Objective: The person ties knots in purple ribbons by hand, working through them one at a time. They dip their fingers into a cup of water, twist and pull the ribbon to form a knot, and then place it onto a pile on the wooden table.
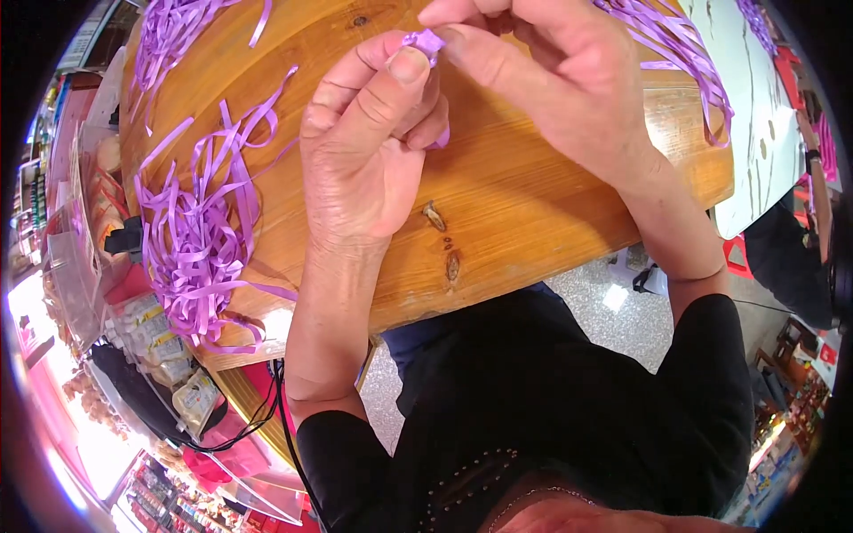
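The person's left hand [366, 147] curls inward, its thumb [409, 67] pressed toward bent fingers; the right hand [569, 84] reaches its thumb just beside those fingertips, forearms [336, 311] below.

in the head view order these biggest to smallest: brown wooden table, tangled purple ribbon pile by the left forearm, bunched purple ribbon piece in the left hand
1. Brown wooden table
2. Tangled purple ribbon pile
3. Bunched purple ribbon piece in the left hand
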Action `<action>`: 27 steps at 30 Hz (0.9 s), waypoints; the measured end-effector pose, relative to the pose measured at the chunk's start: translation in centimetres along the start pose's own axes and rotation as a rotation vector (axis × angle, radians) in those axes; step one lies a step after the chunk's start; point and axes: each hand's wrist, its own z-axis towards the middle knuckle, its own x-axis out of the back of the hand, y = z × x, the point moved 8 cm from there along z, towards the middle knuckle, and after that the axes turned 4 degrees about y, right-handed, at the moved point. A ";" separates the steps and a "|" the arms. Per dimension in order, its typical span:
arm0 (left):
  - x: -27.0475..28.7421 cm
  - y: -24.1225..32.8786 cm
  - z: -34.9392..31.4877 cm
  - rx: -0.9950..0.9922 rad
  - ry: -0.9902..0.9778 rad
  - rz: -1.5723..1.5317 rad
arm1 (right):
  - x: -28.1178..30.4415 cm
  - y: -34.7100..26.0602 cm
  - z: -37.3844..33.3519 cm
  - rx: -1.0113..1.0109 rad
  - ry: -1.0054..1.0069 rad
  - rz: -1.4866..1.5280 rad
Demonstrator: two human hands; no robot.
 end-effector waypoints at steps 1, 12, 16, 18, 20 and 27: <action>0.0 0.1 0.0 -0.002 0.000 0.003 | -0.1 -2.1 -0.2 0.279 0.033 -0.308; -0.4 0.4 -0.2 -0.064 0.134 0.151 | 0.3 -1.5 0.2 0.657 -0.057 -0.269; 0.3 0.9 -0.5 -0.088 0.156 0.263 | -0.1 -2.0 -1.1 1.015 -0.151 -0.270; 0.6 1.6 -0.9 -0.135 0.294 0.402 | -0.1 -1.8 -0.7 0.940 -0.161 -0.194; 0.3 1.9 -0.8 -0.127 0.248 0.405 | 0.1 -1.5 -0.4 0.862 -0.169 -0.125; 0.2 2.3 -0.9 -0.158 0.250 0.580 | 0.5 2.2 0.4 -0.139 -0.078 0.145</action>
